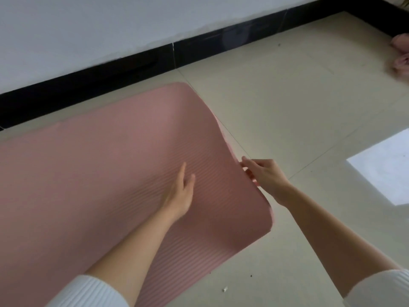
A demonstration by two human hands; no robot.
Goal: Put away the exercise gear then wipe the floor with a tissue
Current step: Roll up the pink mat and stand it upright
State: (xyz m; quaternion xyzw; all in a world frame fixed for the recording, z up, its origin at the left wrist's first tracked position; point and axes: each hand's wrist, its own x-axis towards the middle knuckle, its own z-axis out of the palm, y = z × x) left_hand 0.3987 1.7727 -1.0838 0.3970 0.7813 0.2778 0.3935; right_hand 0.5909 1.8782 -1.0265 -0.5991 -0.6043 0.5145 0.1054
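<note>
While the right hand pinches the pink mat edge at three o'clock, the left hand lies spread flat.
Risk: the springy edge may slip that light pinch and flop back.

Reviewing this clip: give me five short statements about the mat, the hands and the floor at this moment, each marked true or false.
1. The pink mat lies spread on the tiled floor. True.
2. The right hand grips the mat's short end edge. True.
3. The left hand holds a tissue. False: it lies open-palmed over the mat's ribbed surface, holding nothing.
4. The mat is rolled up tight. False: it is unrolled, only its end lifted and curled.
5. Small bits of debris lie on the floor near the mat. True.
</note>
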